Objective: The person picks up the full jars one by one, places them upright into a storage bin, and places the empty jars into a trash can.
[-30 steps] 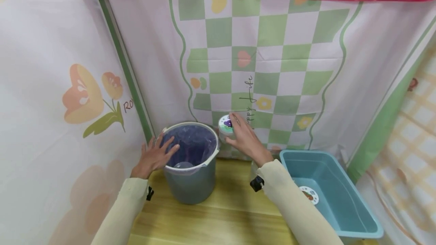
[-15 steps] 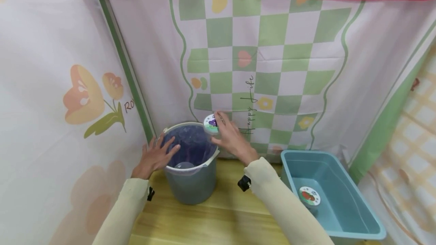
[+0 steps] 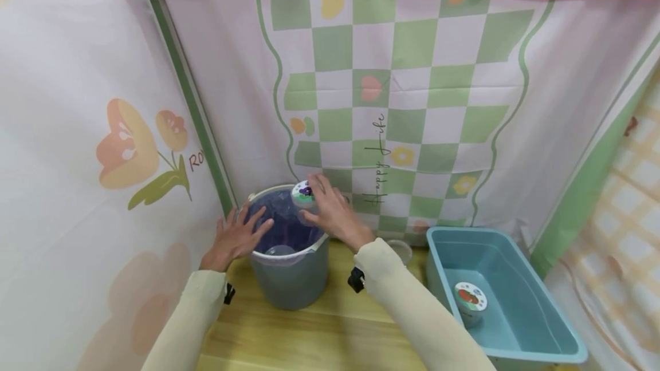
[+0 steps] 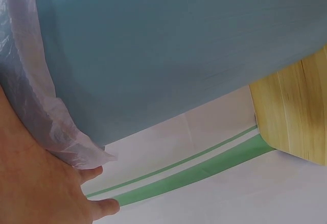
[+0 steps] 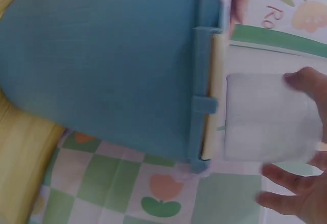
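My right hand (image 3: pixel 337 216) grips a clear plastic tub (image 3: pixel 301 194) whose white lid has a purple and green print. It holds the tub over the bucket's opening, on the right side. In the right wrist view the tub (image 5: pixel 265 122) looks translucent, between thumb and fingers, just past the rim. My left hand (image 3: pixel 238 242) rests spread-fingered on the left rim of the blue-grey bucket (image 3: pixel 291 285), which has a plastic bag lining. Inside the bucket, a clear round thing (image 3: pixel 280 251) shows near the front. In the left wrist view, the liner (image 4: pixel 61 127) folds over the rim beside the hand.
A blue rectangular basin (image 3: pixel 557 314) stands at the right, with a tub (image 3: pixel 470 298) in it whose lid has a red and green print. Behind my right sleeve, a clear round object (image 3: pixel 401 249) sits on the wooden table (image 3: pixel 309 336). Printed curtains stand behind and at both sides.
My right hand has carried the tub leftward, from beside the bucket to over its opening. My left hand stays on the rim. The clear round object on the table has come into view.
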{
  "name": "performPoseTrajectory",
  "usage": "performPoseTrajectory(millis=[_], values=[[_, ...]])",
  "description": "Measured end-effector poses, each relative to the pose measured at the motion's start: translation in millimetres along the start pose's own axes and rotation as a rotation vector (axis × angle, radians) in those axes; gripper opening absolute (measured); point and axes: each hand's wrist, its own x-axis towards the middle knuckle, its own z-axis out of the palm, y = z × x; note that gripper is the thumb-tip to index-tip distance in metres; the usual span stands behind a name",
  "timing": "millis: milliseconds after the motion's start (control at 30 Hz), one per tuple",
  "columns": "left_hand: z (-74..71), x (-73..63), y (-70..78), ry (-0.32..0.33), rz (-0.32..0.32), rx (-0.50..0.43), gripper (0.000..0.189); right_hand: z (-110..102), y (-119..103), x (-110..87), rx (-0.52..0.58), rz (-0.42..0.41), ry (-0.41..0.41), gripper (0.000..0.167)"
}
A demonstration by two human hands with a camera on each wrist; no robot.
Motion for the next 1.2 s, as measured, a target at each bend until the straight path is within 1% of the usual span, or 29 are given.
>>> performPoseTrajectory(millis=[200,400,467,667,833,1000,1100,1200], values=[[-2.5,-0.9,-0.3,-0.008,0.008,0.001,0.083,2.9,9.4,0.8,-0.058,0.003,0.032,0.094],[-6.9,-2.7,0.2,-0.003,0.014,0.005,0.082,-1.2,20.1,-1.7,-0.097,0.018,0.027,0.092],[-6.7,-2.4,-0.5,-0.005,0.017,0.007,0.082,-2.7,23.3,-3.3,-0.097,0.022,0.036,0.092],[-3.3,-1.0,-2.2,-0.007,0.020,0.000,0.082,-6.2,35.6,-12.0,-0.050,0.027,0.080,0.089],[-2.3,-1.1,-1.6,-0.005,0.020,-0.005,0.083,-4.7,53.8,-19.4,-0.031,0.067,0.125,0.089],[-2.3,-1.4,-0.9,-0.010,0.021,-0.007,0.083,2.7,77.4,-30.3,-0.012,0.134,0.175,0.090],[-3.3,-1.9,-0.9,-0.009,0.020,-0.014,0.083,6.3,90.9,-38.9,0.015,0.172,0.180,0.091],[-4.4,-2.7,-0.6,-0.012,0.020,-0.018,0.083,10.3,103.9,-47.5,0.049,0.208,0.162,0.092]])
